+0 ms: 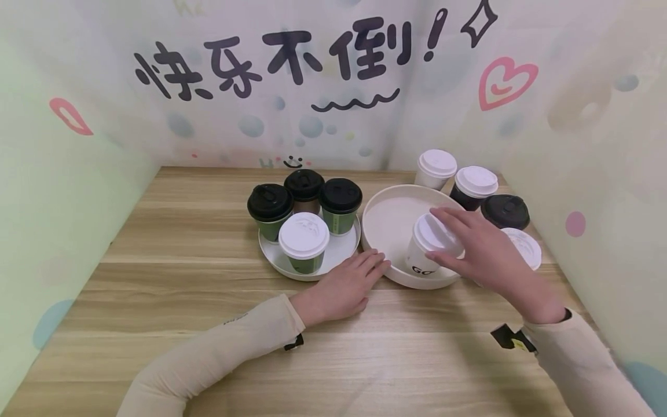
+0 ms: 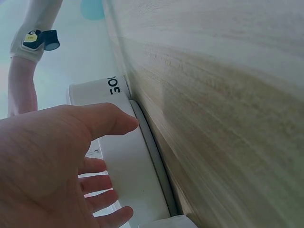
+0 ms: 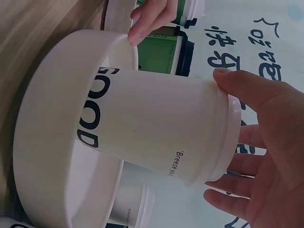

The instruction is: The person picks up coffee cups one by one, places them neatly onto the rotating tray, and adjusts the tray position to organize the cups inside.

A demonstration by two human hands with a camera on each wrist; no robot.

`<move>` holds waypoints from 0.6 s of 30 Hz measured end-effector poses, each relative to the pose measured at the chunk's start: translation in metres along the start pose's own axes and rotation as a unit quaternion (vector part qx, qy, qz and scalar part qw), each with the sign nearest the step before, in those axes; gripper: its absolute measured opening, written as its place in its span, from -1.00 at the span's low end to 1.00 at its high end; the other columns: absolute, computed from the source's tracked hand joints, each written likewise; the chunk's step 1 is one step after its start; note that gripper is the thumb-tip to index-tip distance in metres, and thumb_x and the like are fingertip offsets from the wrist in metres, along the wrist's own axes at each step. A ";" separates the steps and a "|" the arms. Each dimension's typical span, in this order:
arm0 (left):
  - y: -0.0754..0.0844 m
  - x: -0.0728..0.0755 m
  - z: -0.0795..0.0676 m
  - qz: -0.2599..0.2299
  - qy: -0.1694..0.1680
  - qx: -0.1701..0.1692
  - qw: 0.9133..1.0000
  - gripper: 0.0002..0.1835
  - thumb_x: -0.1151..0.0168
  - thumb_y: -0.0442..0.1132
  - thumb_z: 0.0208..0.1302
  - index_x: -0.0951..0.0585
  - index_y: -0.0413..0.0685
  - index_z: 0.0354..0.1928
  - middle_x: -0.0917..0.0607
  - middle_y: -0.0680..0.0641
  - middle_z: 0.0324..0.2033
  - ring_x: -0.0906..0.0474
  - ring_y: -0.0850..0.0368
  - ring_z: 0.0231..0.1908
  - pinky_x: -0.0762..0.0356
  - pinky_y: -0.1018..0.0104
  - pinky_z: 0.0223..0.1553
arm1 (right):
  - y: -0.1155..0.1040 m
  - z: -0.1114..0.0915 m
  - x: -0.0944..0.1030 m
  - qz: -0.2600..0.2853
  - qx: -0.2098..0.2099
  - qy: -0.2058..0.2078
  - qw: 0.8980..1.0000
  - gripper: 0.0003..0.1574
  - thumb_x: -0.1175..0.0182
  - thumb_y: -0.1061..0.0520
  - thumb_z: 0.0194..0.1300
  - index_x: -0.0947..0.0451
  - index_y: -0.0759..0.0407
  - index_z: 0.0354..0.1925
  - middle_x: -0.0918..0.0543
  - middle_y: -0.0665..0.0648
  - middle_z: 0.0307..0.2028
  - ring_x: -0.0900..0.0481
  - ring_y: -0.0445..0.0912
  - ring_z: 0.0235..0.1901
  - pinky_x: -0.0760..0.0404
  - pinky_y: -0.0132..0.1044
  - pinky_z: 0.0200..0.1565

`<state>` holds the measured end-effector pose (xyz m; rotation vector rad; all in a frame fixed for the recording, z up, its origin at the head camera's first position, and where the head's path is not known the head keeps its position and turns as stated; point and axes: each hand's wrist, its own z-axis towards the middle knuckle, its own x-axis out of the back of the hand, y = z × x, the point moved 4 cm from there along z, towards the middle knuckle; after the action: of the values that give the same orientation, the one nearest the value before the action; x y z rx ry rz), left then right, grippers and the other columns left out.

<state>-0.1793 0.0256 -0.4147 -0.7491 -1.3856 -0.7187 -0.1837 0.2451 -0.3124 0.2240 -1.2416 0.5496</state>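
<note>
A white paper cup with a white lid and black lettering stands upright inside the rim of the larger cream round tray. My right hand holds it at the lid, thumb on one side and fingers on the other. In the right wrist view the tray wall hides the cup's base, so I cannot tell whether it touches the tray floor. My left hand lies palm down with its fingertips at the near left rim of that tray. Its fingers are fairly straight and grip nothing.
Left of the tray, a smaller white plate bears several lidded cups, including a green one with a white lid. Beyond the right side stand a white cup, a dark cup, a black-lidded cup and a white-lidded cup.
</note>
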 end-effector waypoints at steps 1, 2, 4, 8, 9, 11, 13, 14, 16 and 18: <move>0.000 0.000 0.000 0.002 0.001 0.000 1.000 -0.23 -0.20 -0.10 0.32 -0.15 -0.05 0.51 -0.26 -0.11 0.47 -0.13 -0.02 0.51 -0.20 0.16 0.51 | 0.000 0.000 -0.002 -0.001 0.001 -0.001 1.000 -0.05 -0.45 -0.10 0.08 -0.36 0.12 0.38 -0.51 0.30 0.26 -0.51 0.27 0.15 -0.54 0.20 0.06; 0.000 0.000 0.000 0.005 0.002 -0.001 1.000 -0.22 -0.20 -0.10 0.32 -0.15 -0.05 0.51 -0.26 -0.11 0.47 -0.13 -0.02 0.51 -0.21 0.16 0.51 | 0.000 0.000 -0.003 -0.002 0.001 -0.002 1.000 -0.05 -0.45 -0.11 0.08 -0.36 0.12 0.38 -0.52 0.30 0.24 -0.51 0.27 0.15 -0.54 0.20 0.07; 0.000 0.000 0.000 0.007 0.003 -0.001 1.000 -0.22 -0.21 -0.09 0.32 -0.16 -0.06 0.51 -0.27 -0.11 0.47 -0.14 -0.02 0.51 -0.21 0.15 0.51 | -0.001 0.001 -0.006 -0.003 0.003 -0.002 1.000 -0.05 -0.45 -0.11 0.08 -0.37 0.13 0.37 -0.53 0.31 0.23 -0.51 0.27 0.16 -0.53 0.20 0.10; 0.000 0.000 0.000 0.007 0.002 0.000 1.000 -0.21 -0.21 -0.08 0.32 -0.15 -0.06 0.51 -0.26 -0.11 0.47 -0.13 -0.02 0.51 -0.21 0.15 0.51 | -0.001 0.001 -0.009 0.001 0.007 0.000 1.000 -0.05 -0.46 -0.10 0.07 -0.38 0.15 0.36 -0.54 0.32 0.22 -0.51 0.26 0.18 -0.51 0.19 0.14; 0.000 0.000 0.000 0.007 0.001 0.000 1.000 -0.21 -0.22 -0.08 0.32 -0.15 -0.06 0.51 -0.26 -0.11 0.47 -0.13 -0.02 0.51 -0.21 0.15 0.51 | -0.001 0.000 -0.010 0.001 0.007 0.000 1.000 -0.04 -0.46 -0.10 0.07 -0.38 0.16 0.36 -0.54 0.32 0.22 -0.52 0.26 0.18 -0.51 0.18 0.14; 0.000 -0.001 0.000 0.007 -0.002 0.001 1.000 -0.21 -0.21 -0.08 0.32 -0.14 -0.06 0.52 -0.25 -0.11 0.47 -0.12 -0.02 0.52 -0.20 0.15 0.51 | -0.002 0.000 -0.011 0.002 0.007 -0.001 1.000 -0.04 -0.46 -0.11 0.06 -0.38 0.16 0.36 -0.54 0.32 0.22 -0.52 0.25 0.17 -0.53 0.17 0.12; 0.000 -0.001 0.000 0.008 -0.002 0.001 1.000 -0.21 -0.21 -0.07 0.32 -0.14 -0.05 0.52 -0.25 -0.11 0.48 -0.12 -0.02 0.52 -0.20 0.15 0.52 | -0.002 0.000 -0.012 0.002 0.006 -0.003 1.000 -0.04 -0.46 -0.11 0.07 -0.38 0.16 0.36 -0.54 0.31 0.21 -0.53 0.25 0.17 -0.54 0.17 0.10; 0.000 -0.002 0.000 0.009 -0.002 0.001 1.000 -0.20 -0.22 -0.07 0.32 -0.14 -0.06 0.52 -0.25 -0.11 0.47 -0.12 -0.02 0.52 -0.20 0.15 0.51 | -0.002 -0.001 -0.012 0.003 0.006 -0.004 1.000 -0.05 -0.46 -0.11 0.07 -0.38 0.16 0.36 -0.54 0.31 0.21 -0.53 0.24 0.17 -0.54 0.17 0.10; 0.000 -0.002 0.000 0.012 -0.001 0.000 1.000 -0.20 -0.22 -0.07 0.31 -0.14 -0.06 0.52 -0.25 -0.11 0.47 -0.12 -0.02 0.52 -0.20 0.15 0.52 | -0.002 -0.001 -0.013 0.002 0.006 -0.003 1.000 -0.05 -0.46 -0.11 0.07 -0.38 0.16 0.36 -0.55 0.31 0.21 -0.53 0.24 0.16 -0.54 0.17 0.10; 0.000 -0.002 0.001 0.014 0.001 -0.001 1.000 -0.20 -0.23 -0.07 0.31 -0.15 -0.06 0.51 -0.26 -0.12 0.47 -0.13 -0.03 0.51 -0.20 0.14 0.51 | -0.001 -0.002 -0.014 0.003 0.007 -0.002 1.000 -0.05 -0.46 -0.11 0.07 -0.39 0.16 0.35 -0.55 0.30 0.21 -0.52 0.24 0.17 -0.54 0.17 0.10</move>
<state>-0.1795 0.0265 -0.4172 -0.7676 -1.3712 -0.6991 -0.1848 0.2408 -0.3259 0.2331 -1.2441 0.5626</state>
